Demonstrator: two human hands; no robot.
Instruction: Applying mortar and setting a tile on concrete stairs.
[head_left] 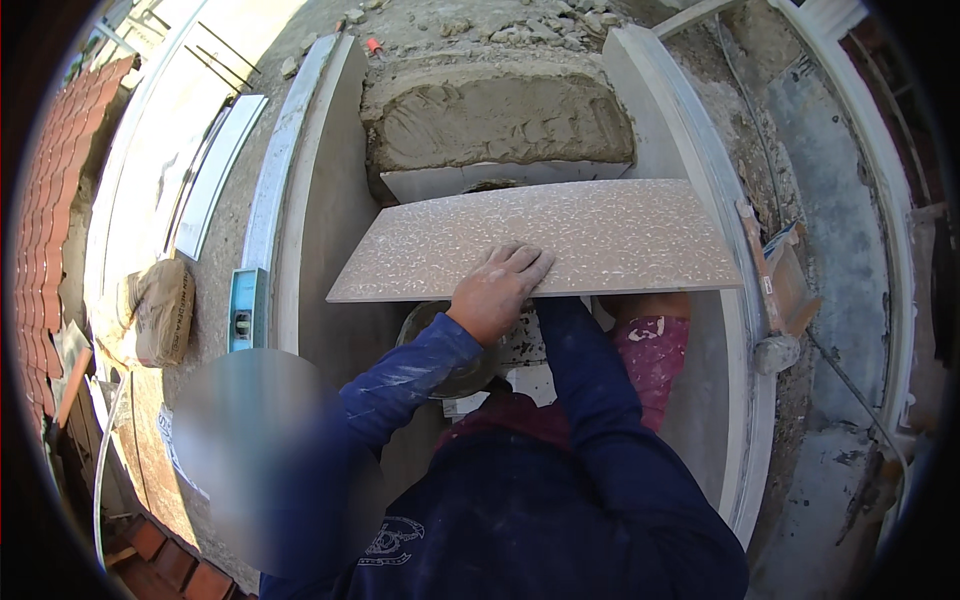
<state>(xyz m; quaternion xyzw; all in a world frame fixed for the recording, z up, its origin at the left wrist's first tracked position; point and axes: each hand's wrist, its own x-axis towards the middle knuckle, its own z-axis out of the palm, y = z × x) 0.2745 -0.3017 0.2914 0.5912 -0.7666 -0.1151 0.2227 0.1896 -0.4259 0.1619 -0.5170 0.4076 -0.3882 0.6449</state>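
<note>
Hiding the right grip, a tile point(600, 225) between walls point(322, 180) obscures whether the left grip point(500, 288) pinches.

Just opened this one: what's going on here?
A person's left hand lies flat on a speckled beige slab, near its closest edge. The right sleeve runs under that edge, so the right hand is hidden. Beyond the slab, a bed of grey mortar lies between two pale side walls. A turquoise spirit level is by the left wall.
</note>
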